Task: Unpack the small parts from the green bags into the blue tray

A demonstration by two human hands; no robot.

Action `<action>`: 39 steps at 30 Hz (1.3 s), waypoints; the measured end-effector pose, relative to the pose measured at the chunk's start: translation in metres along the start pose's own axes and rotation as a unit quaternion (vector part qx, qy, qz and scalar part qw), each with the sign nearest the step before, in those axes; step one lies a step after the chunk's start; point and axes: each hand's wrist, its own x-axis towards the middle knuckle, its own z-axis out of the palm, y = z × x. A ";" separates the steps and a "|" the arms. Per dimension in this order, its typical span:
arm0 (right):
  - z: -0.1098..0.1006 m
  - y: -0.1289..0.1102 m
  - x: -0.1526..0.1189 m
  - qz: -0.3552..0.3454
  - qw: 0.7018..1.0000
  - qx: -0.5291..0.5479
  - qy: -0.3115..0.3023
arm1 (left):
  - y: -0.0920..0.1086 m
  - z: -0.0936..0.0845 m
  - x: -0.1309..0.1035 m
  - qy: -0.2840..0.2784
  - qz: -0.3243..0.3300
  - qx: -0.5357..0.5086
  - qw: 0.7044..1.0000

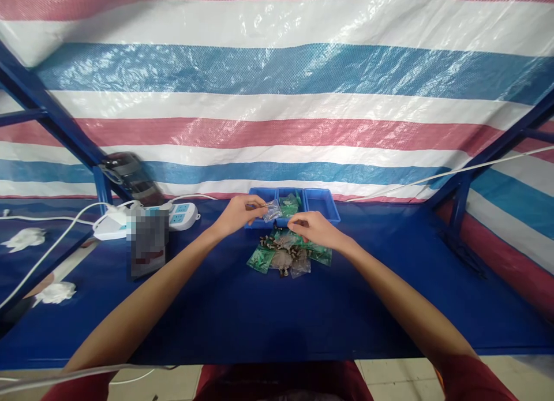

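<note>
My left hand [241,214] pinches a small clear plastic bag [272,210] by its edge, over the left part of the blue trays [322,203]. My right hand [318,228] is closed, thumb and fingertips together, just above the near side of the trays. What its fingers hold, if anything, is too small to make out. Below both hands lies a heap of small brownish-grey pieces [282,259] mixed with green-tinted plastic bags [261,259] and a clear bag [300,266]. Another green bag [289,205] sits in the middle tray.
On the left stand a white power strip [184,216] with cables and a blurred-out dark box [148,245]. A dark bottle [132,173] leans behind them. Crumpled white tissues [56,292] lie farther left. Blue metal frame posts [461,202] and striped sheeting [277,72] enclose the blue table [259,320].
</note>
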 end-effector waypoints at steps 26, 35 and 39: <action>-0.038 0.028 0.006 0.127 0.926 -0.251 0.252 | -0.006 0.015 -0.005 -0.141 0.040 0.167 0.975; 0.007 0.009 0.005 -0.093 0.959 -0.260 -0.069 | -0.004 0.017 -0.006 -0.166 0.055 0.193 0.966; 0.015 0.009 0.004 -0.108 0.947 -0.291 -0.086 | -0.005 0.017 -0.006 -0.166 0.056 0.181 0.968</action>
